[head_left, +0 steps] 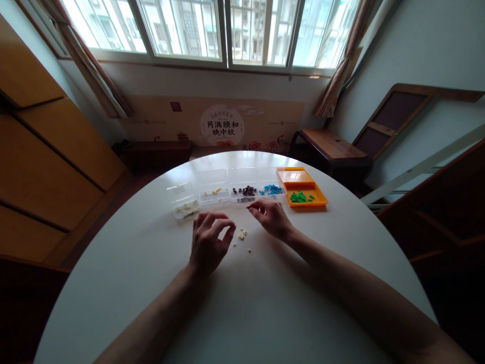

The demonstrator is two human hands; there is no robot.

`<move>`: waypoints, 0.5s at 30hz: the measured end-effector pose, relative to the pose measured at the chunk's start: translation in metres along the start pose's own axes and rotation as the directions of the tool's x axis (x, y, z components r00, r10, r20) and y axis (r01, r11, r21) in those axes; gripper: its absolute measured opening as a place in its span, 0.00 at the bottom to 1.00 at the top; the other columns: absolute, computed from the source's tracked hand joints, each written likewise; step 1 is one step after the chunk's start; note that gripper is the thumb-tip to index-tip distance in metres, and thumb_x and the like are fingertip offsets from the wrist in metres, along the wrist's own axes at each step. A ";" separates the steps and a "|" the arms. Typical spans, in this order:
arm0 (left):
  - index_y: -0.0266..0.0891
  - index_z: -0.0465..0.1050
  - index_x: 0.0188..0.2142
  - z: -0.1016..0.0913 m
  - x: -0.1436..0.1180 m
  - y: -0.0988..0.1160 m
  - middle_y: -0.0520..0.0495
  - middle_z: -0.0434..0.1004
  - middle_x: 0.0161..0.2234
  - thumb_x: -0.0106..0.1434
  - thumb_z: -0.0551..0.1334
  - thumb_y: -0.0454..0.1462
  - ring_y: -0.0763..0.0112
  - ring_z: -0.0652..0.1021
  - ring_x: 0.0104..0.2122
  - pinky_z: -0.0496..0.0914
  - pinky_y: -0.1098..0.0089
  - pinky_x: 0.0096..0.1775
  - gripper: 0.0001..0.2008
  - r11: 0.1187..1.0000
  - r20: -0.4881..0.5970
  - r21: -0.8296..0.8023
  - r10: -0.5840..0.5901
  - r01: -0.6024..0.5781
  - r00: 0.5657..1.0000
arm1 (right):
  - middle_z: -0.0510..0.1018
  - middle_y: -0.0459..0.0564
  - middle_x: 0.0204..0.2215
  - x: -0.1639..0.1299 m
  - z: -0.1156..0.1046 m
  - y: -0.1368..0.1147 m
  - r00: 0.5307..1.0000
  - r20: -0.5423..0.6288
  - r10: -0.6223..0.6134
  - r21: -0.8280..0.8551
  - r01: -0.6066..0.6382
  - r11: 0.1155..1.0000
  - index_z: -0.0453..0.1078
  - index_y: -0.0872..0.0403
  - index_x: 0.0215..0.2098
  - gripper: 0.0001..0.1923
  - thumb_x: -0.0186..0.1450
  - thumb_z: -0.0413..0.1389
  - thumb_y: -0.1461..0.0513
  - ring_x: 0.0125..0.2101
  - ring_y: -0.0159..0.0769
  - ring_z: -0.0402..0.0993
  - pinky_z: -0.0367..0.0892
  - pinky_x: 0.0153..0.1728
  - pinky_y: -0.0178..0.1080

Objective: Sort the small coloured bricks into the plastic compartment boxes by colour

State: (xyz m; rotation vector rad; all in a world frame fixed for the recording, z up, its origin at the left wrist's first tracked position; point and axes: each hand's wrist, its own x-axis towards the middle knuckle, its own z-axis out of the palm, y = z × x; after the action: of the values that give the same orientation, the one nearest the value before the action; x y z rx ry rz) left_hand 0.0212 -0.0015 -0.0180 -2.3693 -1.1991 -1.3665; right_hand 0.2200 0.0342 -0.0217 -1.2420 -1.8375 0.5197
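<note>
1. Pale beads (242, 236) lie loose on the white round table (265, 303), in the only view you have, the head camera. They sit between your two hands, just right of your left hand (208, 242) and just below-left of your right hand (271, 217).

2. Your left hand is the nearer one: its fingers (223, 225) curl over the table with the tips apart and nothing in them, and the little cluster lies just to their right, not touching.

3. Your right hand pinches thumb and forefinger together on a small dark piece (249, 207). It is too small to tell which way its long side runs. That piece hangs just in front of the clear box of dark beads (244, 191), near but apart from it.

4. Count of containers: four clear boxes in a row, and one orange box (305, 194) with its lid open at the right end.

5. Contents from left to right: cream beads (186, 207), a few yellow beads (214, 192), dark ones, blue beads (273, 189), then green beads (301, 197) in the orange one.

6. Loose pale pieces on the table: roughly six; they are too small for an exact count.
</note>
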 end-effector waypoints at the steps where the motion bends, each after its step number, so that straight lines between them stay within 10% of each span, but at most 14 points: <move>1: 0.41 0.72 0.30 -0.001 -0.001 0.000 0.49 0.75 0.33 0.60 0.63 0.33 0.64 0.72 0.38 0.66 0.62 0.41 0.03 1.000 0.001 0.002 -0.003 0.003 1.000 | 0.78 0.48 0.28 0.006 -0.001 0.000 1.000 -0.025 0.015 -0.026 -0.016 1.000 0.76 0.54 0.33 0.07 0.62 0.56 0.63 0.25 0.31 0.68 0.63 0.29 0.34; 8: 0.41 0.73 0.31 -0.004 -0.006 -0.002 0.48 0.75 0.33 0.60 0.62 0.31 0.64 0.72 0.38 0.66 0.62 0.42 0.04 1.000 0.013 0.004 -0.022 0.022 1.000 | 0.80 0.50 0.31 0.052 0.000 0.005 0.965 -0.233 0.121 -0.085 -0.144 0.986 0.77 0.55 0.39 0.10 0.61 0.55 0.63 0.26 0.32 0.69 0.65 0.34 0.37; 15: 0.40 0.74 0.34 -0.003 -0.009 -0.001 0.47 0.75 0.37 0.53 0.55 0.23 0.62 0.70 0.42 0.65 0.60 0.45 0.16 0.996 0.160 -0.012 -0.081 0.084 0.984 | 0.77 0.49 0.29 0.020 -0.007 0.014 0.986 -0.154 0.056 -0.048 -0.064 0.997 0.77 0.56 0.36 0.09 0.61 0.55 0.63 0.24 0.29 0.66 0.65 0.31 0.35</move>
State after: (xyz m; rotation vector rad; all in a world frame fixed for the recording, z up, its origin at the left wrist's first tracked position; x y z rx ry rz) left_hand 0.0159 -0.0069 -0.0233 -2.5095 -1.3453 -1.2348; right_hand 0.2305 0.0570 -0.0198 -1.3384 -1.6995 0.3989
